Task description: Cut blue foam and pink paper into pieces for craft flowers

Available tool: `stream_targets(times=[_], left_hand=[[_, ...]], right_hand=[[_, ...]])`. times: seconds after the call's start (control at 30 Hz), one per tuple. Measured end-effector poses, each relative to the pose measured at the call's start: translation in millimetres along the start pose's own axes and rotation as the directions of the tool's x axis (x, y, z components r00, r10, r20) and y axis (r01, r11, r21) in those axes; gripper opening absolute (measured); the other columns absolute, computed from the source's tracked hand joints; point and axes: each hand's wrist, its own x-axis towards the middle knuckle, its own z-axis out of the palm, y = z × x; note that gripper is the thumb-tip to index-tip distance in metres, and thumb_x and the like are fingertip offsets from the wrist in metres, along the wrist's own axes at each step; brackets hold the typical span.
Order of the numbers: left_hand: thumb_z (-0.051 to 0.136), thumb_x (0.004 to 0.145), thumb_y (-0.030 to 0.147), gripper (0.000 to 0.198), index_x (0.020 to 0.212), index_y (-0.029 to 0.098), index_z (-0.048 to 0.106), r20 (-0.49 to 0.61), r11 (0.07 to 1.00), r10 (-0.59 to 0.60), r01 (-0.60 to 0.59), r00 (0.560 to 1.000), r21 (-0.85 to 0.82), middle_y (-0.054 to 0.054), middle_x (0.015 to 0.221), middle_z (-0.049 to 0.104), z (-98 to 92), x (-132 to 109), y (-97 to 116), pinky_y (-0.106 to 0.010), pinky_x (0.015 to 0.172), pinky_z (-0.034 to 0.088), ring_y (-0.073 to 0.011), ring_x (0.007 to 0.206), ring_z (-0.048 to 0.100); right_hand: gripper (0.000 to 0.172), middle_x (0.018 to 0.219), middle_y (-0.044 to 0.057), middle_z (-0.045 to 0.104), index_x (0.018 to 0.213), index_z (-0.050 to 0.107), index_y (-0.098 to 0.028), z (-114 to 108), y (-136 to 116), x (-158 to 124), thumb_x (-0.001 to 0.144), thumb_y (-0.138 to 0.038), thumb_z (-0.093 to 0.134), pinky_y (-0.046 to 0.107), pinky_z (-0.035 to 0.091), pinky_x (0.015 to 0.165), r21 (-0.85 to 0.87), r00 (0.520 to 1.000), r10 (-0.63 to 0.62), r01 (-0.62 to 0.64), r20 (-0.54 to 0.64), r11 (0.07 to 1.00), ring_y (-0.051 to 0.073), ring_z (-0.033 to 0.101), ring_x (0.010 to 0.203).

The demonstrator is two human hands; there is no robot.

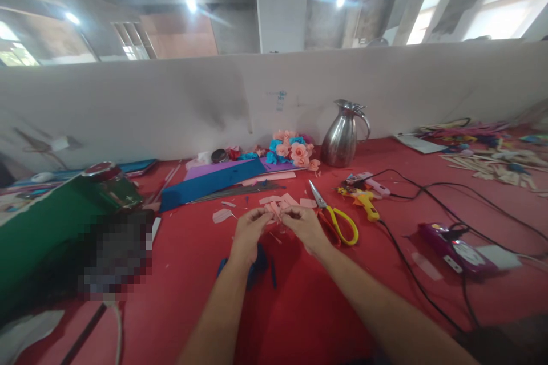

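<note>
Between the fingertips of both hands is a small piece of pink paper [275,210]. My left hand [247,235] pinches its left side, and my right hand [306,229] grips the right side. More pink paper cut-outs [221,215] lie on the red table around the fingers, some just behind the held piece. Close to my right hand rest scissors [338,225] with yellow handles, blades partly apart and pointing away. Dark blue scraps [258,265] sit beneath my left wrist, partly covered by it.
Pink and blue paper flowers [295,151] stand at the back beside a metal jug [341,136]. Blue paper [209,184] lies before them. At right are a yellow glue gun [367,205], a pink one [377,184], cables and a purple power box [456,251]. A green board [51,228] stands left.
</note>
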Motion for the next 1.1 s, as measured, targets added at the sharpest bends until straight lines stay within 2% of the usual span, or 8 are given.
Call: stream_targets(times=[0.13, 0.27, 0.4, 0.5, 0.6, 0.7, 0.87, 1.1], left_hand=[[0.075, 0.052, 0.027, 0.018, 0.061, 0.014, 0.066, 0.016, 0.999, -0.009, 0.009, 1.000, -0.031, 0.004, 0.047, 0.054, 0.9, -1, 2, -0.018, 0.039, 0.022, -0.0020, 0.037, 0.029], [0.077, 0.050, 0.027, 0.019, 0.062, 0.015, 0.070, 0.006, 0.999, 0.037, -0.037, 0.999, 0.035, -0.002, 0.056, 0.063, 0.5, 1, -1, -0.019, 0.043, 0.031, -0.0064, 0.044, 0.044], [0.074, 0.054, 0.025, 0.013, 0.061, 0.015, 0.071, -0.015, 0.986, 0.111, -0.108, 0.994, 0.125, -0.004, 0.060, 0.067, -2.0, 4, -7, -0.022, 0.056, 0.043, -0.0128, 0.058, 0.057], [0.070, 0.056, 0.023, 0.009, 0.059, 0.015, 0.070, -0.028, 0.986, 0.105, -0.100, 0.994, 0.136, -0.003, 0.060, 0.067, -2.1, 4, -8, -0.023, 0.060, 0.044, -0.0137, 0.061, 0.058], [0.071, 0.056, 0.024, 0.010, 0.058, 0.015, 0.069, -0.032, 0.993, 0.064, -0.060, 0.997, 0.101, -0.002, 0.053, 0.063, -1.0, 2, -5, -0.021, 0.052, 0.040, -0.0114, 0.054, 0.053], [0.073, 0.055, 0.028, 0.014, 0.058, 0.015, 0.069, -0.022, 0.998, 0.043, -0.041, 0.999, 0.056, 0.001, 0.047, 0.057, -0.4, 1, -1, -0.020, 0.046, 0.033, -0.0087, 0.047, 0.046], [0.073, 0.052, 0.029, 0.018, 0.061, 0.015, 0.066, -0.033, 0.999, 0.034, -0.033, 0.999, 0.012, 0.006, 0.045, 0.050, -0.7, 1, -1, -0.019, 0.042, 0.024, -0.0041, 0.040, 0.033], [0.070, 0.059, 0.030, 0.019, 0.065, 0.016, 0.060, 0.032, 0.999, 0.031, -0.030, 0.999, -0.035, 0.009, 0.044, 0.044, -0.3, 4, -7, -0.019, 0.040, 0.017, -0.0025, 0.037, 0.027]], right_hand=[[0.013, 0.060, -0.001, 0.064, 0.067, 0.067, -0.016, 0, -1, 0, 0.064, -0.028, 0.061, 0.024, 0.044, 0.056, 0.022, 1.000, 0.015, -0.015, -0.012, 1.000, 0.012, 0.055, 0.053], [0.016, 0.064, 0.000, 0.067, 0.071, 0.069, -0.017, 0, -2, -3, 0.068, -0.027, 0.057, 0.025, 0.047, 0.057, -0.136, 0.997, -0.077, 0.076, -0.005, 0.988, 0.014, 0.058, 0.056], [0.019, 0.066, 0.000, 0.069, 0.073, 0.071, -0.020, 2, -3, -8, 0.074, -0.026, 0.054, 0.026, 0.047, 0.059, -0.318, 0.982, -0.189, 0.185, 0.018, 0.930, 0.016, 0.061, 0.060], [0.019, 0.067, 0.000, 0.069, 0.073, 0.072, -0.020, 3, -4, -9, 0.074, -0.025, 0.053, 0.025, 0.047, 0.060, -0.335, 0.979, -0.203, 0.198, 0.021, 0.921, 0.016, 0.062, 0.061], [0.017, 0.065, 0.000, 0.068, 0.071, 0.070, -0.019, 3, -5, -7, 0.071, -0.025, 0.055, 0.025, 0.046, 0.058, -0.234, 0.990, -0.142, 0.133, -0.021, 0.963, 0.015, 0.060, 0.059], [0.014, 0.057, -0.001, 0.064, 0.065, 0.067, -0.017, 1, -4, -3, 0.068, -0.028, 0.057, 0.024, 0.044, 0.054, -0.056, 0.998, -0.016, 0.013, -0.060, 0.998, 0.013, 0.056, 0.053], [0.015, 0.052, -0.002, 0.061, 0.060, 0.062, -0.016, -1, -4, 2, 0.059, -0.031, 0.066, 0.022, 0.041, 0.050, 0.275, 0.974, 0.212, -0.185, -0.074, 0.944, 0.011, 0.054, 0.049], [0.015, 0.051, -0.002, 0.060, 0.058, 0.062, -0.016, 1, -9, 0, 0.055, -0.030, 0.069, 0.022, 0.041, 0.049, 0.351, 0.961, 0.270, -0.233, -0.059, 0.907, 0.010, 0.053, 0.048]])
